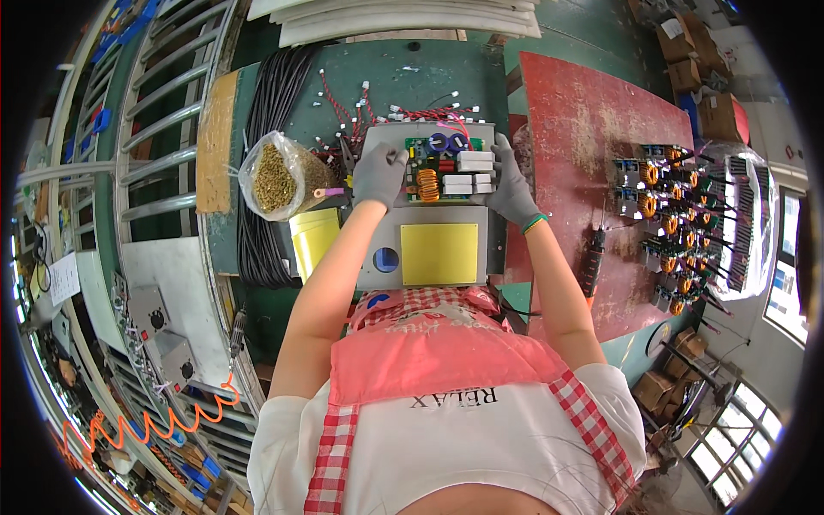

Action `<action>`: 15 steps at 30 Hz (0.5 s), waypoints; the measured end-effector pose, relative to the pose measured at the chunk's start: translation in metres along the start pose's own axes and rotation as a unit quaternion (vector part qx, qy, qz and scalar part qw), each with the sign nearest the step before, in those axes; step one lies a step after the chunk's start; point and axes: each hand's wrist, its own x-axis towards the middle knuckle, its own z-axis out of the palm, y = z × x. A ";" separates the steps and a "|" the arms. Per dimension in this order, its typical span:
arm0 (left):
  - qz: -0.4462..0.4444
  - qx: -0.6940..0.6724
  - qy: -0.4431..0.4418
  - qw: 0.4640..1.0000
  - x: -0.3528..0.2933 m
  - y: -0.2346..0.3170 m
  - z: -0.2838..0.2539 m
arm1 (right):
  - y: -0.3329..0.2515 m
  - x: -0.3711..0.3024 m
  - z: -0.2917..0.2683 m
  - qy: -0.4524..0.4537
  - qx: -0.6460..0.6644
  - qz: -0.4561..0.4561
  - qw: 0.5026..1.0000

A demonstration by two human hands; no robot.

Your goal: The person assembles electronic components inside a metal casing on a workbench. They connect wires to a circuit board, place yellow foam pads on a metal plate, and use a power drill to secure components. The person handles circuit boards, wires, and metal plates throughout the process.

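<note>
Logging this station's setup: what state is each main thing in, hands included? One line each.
Grey case: uncovered at the circuit board.
Circuit board: component side up, between the hands.
Yellow sheet: lying flat on the case.
Left hand: gloved, fingers curled; grip unclear.
Right hand: gloved; grip unclear.
Plastic bag: open, holding small brass-coloured parts.
Black cables: bundled.
Red twisted wires: scattered.
Boards on red table: grouped together.

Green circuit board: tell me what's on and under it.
On the circuit board: a copper-coloured coil, white blocks, two dark blue cylinders. Grey casing shows around it; whatever lies directly beneath is covered.
</note>
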 end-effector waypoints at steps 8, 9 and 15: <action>-0.037 0.090 -0.032 0.995 0.019 0.029 0.020 | 0.020 0.001 -0.003 -0.035 -0.044 0.074 0.996; -0.028 0.114 -0.058 0.991 0.018 0.030 0.021 | 0.024 -0.001 -0.004 -0.037 -0.024 0.076 0.996; 0.034 0.209 -0.024 0.977 0.023 0.018 0.041 | 0.018 0.000 -0.005 -0.044 -0.034 0.050 0.997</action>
